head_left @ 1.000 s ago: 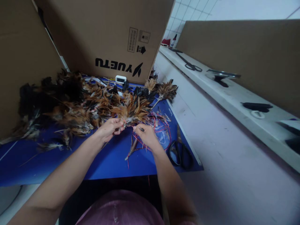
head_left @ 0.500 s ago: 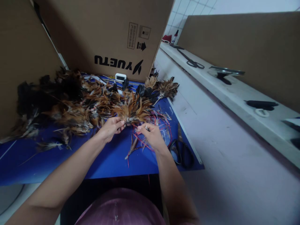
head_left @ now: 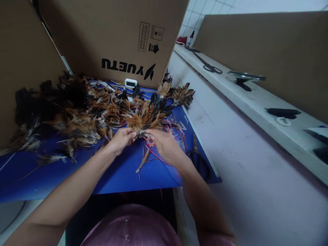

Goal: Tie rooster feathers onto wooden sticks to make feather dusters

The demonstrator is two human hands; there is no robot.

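Observation:
My left hand (head_left: 122,140) pinches the base of a bunch of brown and black feathers (head_left: 147,119), whose tips fan away from me. From the other side, my right hand (head_left: 165,145) has its thumb and fingers closed at the same pale quill ends. Its fingertips are partly hidden. Tangled red string (head_left: 156,155) and loose feather scraps lie under and around the right hand. A single narrow feather (head_left: 143,160) rests on the blue table (head_left: 118,177). Black-handled scissors (head_left: 197,159) lie right of my right wrist, partly covered by the forearm.
Heaped feathers (head_left: 77,119) spread across the left and back. A cardboard box (head_left: 115,37) stands behind them, with a small white digital display (head_left: 131,83) before it. On the right ledge (head_left: 222,82) lie another pair of scissors (head_left: 211,68) and black-handled tools (head_left: 282,112).
My right hand has moved up and left from the red string to the bunch's base and turned more palm-down. The left hand keeps its pinch. The forearm now covers more of the scissors.

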